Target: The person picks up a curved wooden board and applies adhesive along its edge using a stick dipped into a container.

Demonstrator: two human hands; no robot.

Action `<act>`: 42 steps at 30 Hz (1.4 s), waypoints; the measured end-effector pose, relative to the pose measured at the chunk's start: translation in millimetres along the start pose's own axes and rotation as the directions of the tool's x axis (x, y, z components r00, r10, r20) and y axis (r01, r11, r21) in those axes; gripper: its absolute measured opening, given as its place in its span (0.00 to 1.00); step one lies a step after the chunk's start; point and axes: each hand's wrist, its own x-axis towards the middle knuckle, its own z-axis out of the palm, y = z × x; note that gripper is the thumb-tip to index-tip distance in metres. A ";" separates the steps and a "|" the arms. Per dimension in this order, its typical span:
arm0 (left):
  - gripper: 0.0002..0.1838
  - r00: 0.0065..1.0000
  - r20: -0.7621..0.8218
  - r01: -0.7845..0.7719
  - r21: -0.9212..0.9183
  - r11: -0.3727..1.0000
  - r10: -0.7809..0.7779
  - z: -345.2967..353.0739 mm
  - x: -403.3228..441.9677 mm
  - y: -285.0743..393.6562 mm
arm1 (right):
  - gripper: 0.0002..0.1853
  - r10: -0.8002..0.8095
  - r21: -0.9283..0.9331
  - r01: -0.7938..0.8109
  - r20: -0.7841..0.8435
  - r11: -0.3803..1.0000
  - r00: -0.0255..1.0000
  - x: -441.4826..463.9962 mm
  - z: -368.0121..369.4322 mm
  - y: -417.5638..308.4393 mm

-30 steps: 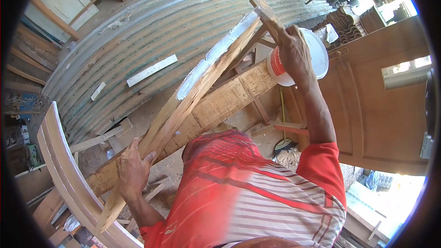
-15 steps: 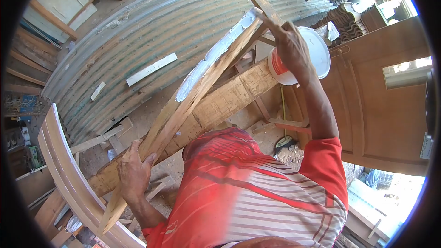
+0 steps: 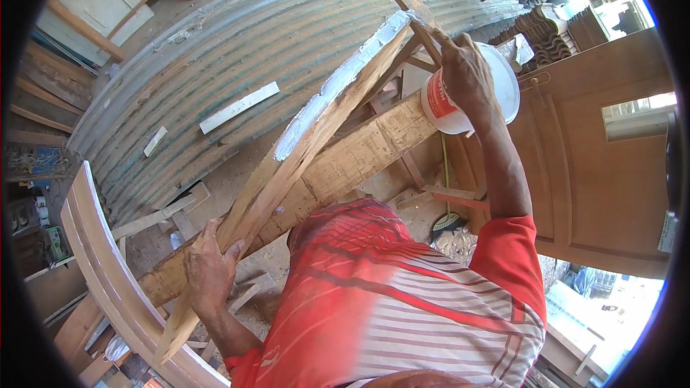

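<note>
A long wooden strip (image 3: 305, 154) slants across the view, its upper half coated with thick white paste (image 3: 338, 82). My left hand (image 3: 210, 273) is closed round its lower part, thumb on top. At the strip's far, coated end is my right hand (image 3: 467, 75), fingers bent together; what they hold is mostly hidden and I cannot make it out. Beneath that hand, a white plastic bucket (image 3: 503, 93) with a red label stands at the end of a rough plank (image 3: 359, 154). The strip lies slantwise above this plank.
Corrugated metal sheet (image 3: 237, 57) spreads behind the plank, with white-faced offcuts (image 3: 238, 108) on it. At the left leans a curved wooden piece (image 3: 108, 251). A brown panelled door (image 3: 589, 172) stands on the right. A broom head (image 3: 447, 224) rests on the floor.
My right hand has shifted slightly right and down at the strip's coated end. My left hand keeps its hold, and the strip stays nearly in place.
</note>
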 end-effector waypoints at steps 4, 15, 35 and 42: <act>0.28 1.000 0.006 0.004 0.004 1.000 -0.004 -1.6 -0.8 1.6 | 0.27 -0.036 0.019 0.036 -0.022 0.999 0.999 -4.8 -0.1 -2.2; 0.29 1.000 -0.014 -0.022 0.017 1.000 0.022 0.3 -0.3 -2.5 | 0.27 -0.089 -0.015 0.089 0.005 0.996 0.996 7.3 -2.2 1.7; 0.30 1.000 -0.013 -0.013 0.029 0.999 0.014 0.8 3.6 -6.5 | 0.19 -0.071 0.212 0.086 -0.076 0.974 0.995 -2.5 5.1 6.7; 0.30 1.000 -0.025 -0.008 0.051 0.999 0.009 0.4 3.2 -3.4 | 0.20 -0.167 0.059 0.176 -0.135 0.983 0.977 14.1 8.3 12.6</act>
